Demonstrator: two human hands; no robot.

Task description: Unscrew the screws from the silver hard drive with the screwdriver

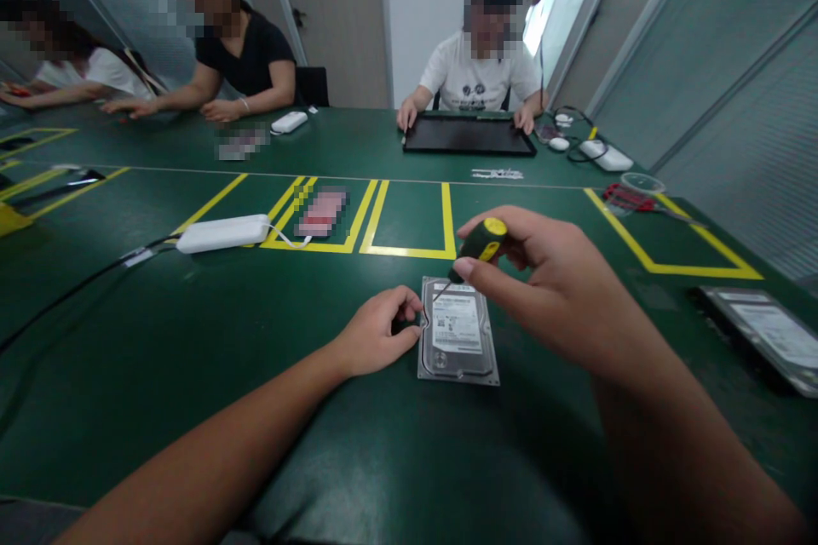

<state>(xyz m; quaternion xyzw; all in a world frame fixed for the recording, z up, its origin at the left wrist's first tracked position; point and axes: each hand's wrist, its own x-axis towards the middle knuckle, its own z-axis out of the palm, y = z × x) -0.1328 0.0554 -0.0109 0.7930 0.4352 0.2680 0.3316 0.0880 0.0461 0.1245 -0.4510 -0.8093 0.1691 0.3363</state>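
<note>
A silver hard drive [457, 336] with a white label lies flat on the green table before me. At its left edge is my left hand [383, 330], fingers curled and thumb bent in, gripping that side. My right hand [533, 272] is closed around the black and yellow handle of a screwdriver [482, 243]. The screwdriver slants down to the left, its thin shaft over the upper left part of the drive. Whether the tip sits in a screw is too small to tell.
A second hard drive [763, 336] lies at the right. Left of centre are a white power strip [223, 233] with a black cord and a pink phone [323, 213]. Yellow tape marks the table. Across it, a person holds a black panel [469, 134]; others sit at the left.
</note>
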